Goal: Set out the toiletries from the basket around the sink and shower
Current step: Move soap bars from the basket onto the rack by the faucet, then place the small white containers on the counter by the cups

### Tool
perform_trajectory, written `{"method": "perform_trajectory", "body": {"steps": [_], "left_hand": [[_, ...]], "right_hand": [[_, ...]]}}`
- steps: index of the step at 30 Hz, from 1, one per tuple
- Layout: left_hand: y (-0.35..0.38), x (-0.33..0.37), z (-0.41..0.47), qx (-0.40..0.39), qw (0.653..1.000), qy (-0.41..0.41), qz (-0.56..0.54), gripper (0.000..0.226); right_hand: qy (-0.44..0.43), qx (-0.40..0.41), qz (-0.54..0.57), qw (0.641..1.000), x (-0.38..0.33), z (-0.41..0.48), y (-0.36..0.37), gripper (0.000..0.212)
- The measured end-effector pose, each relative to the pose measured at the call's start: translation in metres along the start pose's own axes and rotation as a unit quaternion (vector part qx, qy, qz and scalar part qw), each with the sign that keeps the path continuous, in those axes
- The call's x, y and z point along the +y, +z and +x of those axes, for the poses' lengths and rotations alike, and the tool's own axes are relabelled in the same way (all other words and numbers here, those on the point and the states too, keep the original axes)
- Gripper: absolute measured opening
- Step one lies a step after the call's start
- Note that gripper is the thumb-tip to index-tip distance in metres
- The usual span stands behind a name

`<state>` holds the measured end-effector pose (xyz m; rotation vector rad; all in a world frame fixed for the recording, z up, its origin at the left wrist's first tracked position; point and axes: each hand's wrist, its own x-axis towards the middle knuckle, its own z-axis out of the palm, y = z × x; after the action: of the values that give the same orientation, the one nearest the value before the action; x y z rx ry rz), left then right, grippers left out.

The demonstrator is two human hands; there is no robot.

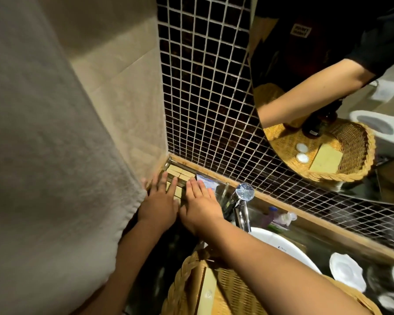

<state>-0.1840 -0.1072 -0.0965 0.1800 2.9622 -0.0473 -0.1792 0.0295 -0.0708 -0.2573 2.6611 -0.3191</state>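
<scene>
Several small beige boxes (177,172) lie packed together in a metal-railed tray (180,163) in the corner of the counter, against the tiled wall. My left hand (158,202) lies flat on the left boxes with fingers spread. My right hand (199,201) rests flat on the right boxes, fingertips near a white and blue packet (206,180). Neither hand grips anything. The wicker basket (189,283) sits below my right forearm, with a beige box (208,289) inside.
A chrome tap (242,201) stands right of my right hand over the white sink (282,246). A grey towel (43,155) hangs at left. Small bottles (278,218) lie behind the tap. White dishes (347,270) sit at right. The mirror (328,87) reflects the basket.
</scene>
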Motion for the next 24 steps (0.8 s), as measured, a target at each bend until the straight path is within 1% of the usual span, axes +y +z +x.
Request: {"method": "perform_trajectory", "body": {"steps": [2, 4, 6, 8, 9, 12, 15, 18, 21, 24], "left_hand": [[-0.014, 0.003, -0.01, 0.004, 0.999, -0.016, -0.034, 0.065], [-0.029, 0.006, -0.017, 0.02, 0.999, -0.008, -0.028, 0.064], [-0.047, 0.011, -0.024, 0.031, 0.999, 0.009, -0.022, 0.062], [-0.064, 0.021, -0.034, 0.062, 0.997, 0.022, -0.045, 0.061], [-0.072, 0.028, -0.042, 0.077, 0.995, 0.03, -0.052, 0.061], [-0.088, 0.052, -0.079, 0.125, 0.989, 0.06, -0.054, 0.059], [-0.083, 0.081, -0.113, 0.132, 0.984, 0.113, -0.043, 0.054], [-0.071, 0.11, -0.141, 0.122, 0.977, 0.172, -0.03, 0.05], [-0.048, 0.135, -0.166, 0.083, 0.962, 0.258, -0.022, 0.05], [-0.022, 0.155, -0.18, 0.04, 0.941, 0.336, 0.014, 0.051]], "right_hand": [[0.008, -0.013, -0.004, 1.0, 0.0, -0.008, -0.008, 0.071], [0.005, 0.003, -0.006, 1.0, 0.0, -0.022, -0.022, 0.071], [-0.013, 0.051, -0.012, 0.999, 0.001, -0.044, -0.04, 0.069], [-0.04, 0.121, -0.044, 0.991, 0.009, -0.073, -0.052, 0.068], [-0.05, 0.142, -0.06, 0.987, 0.013, -0.09, -0.057, 0.069], [-0.059, 0.156, -0.081, 0.983, 0.034, -0.143, -0.062, 0.075], [-0.044, 0.142, -0.085, 0.985, 0.066, -0.197, -0.047, 0.073], [-0.036, 0.09, -0.073, 0.993, 0.095, -0.241, -0.017, 0.073], [-0.023, 0.027, -0.077, 0.996, 0.12, -0.269, 0.019, 0.074], [0.006, -0.02, -0.06, 0.998, 0.139, -0.283, 0.048, 0.072]]}}
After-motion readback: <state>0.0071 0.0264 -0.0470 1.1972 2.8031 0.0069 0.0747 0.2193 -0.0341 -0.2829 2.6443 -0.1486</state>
